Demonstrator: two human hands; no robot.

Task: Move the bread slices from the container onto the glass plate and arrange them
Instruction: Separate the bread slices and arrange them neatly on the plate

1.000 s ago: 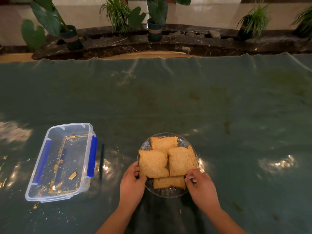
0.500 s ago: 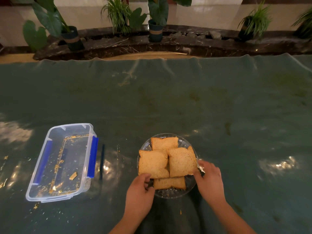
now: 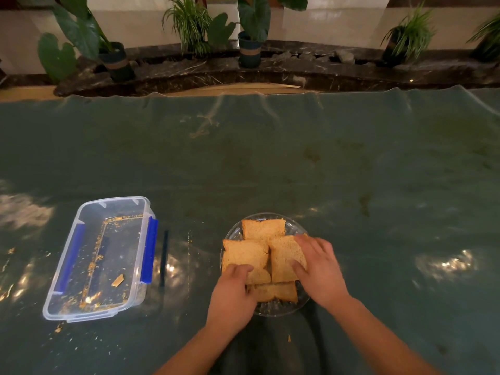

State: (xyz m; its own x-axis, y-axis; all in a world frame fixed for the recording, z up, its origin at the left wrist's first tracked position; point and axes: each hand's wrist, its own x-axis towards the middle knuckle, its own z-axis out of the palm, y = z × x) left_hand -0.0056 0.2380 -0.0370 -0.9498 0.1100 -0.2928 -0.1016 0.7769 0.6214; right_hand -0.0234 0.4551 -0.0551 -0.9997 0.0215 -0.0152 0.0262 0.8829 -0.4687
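Several brown bread slices lie overlapping on the round glass plate (image 3: 292, 224) near the table's front. The back slice (image 3: 262, 228) is untouched. My left hand (image 3: 232, 296) rests its fingers on the near edge of the left slice (image 3: 243, 254). My right hand (image 3: 319, 269) lies over the right slice (image 3: 282, 257), thumb at its near edge and fingers at its right side. A front slice (image 3: 278, 292) sits partly under both. The clear container (image 3: 89, 312) with blue clips stands to the left and holds only crumbs.
A dark thin stick (image 3: 163, 258) lies on the table just right of the container. Crumbs are scattered around the container. Green glossy cloth covers the table (image 3: 270, 163). Potted plants (image 3: 251, 36) line a stone ledge beyond the far edge.
My right hand moved from the plate's right rim onto the right slice. My left hand shifted slightly up onto the left slice's near edge. The slices keep roughly the same layout.
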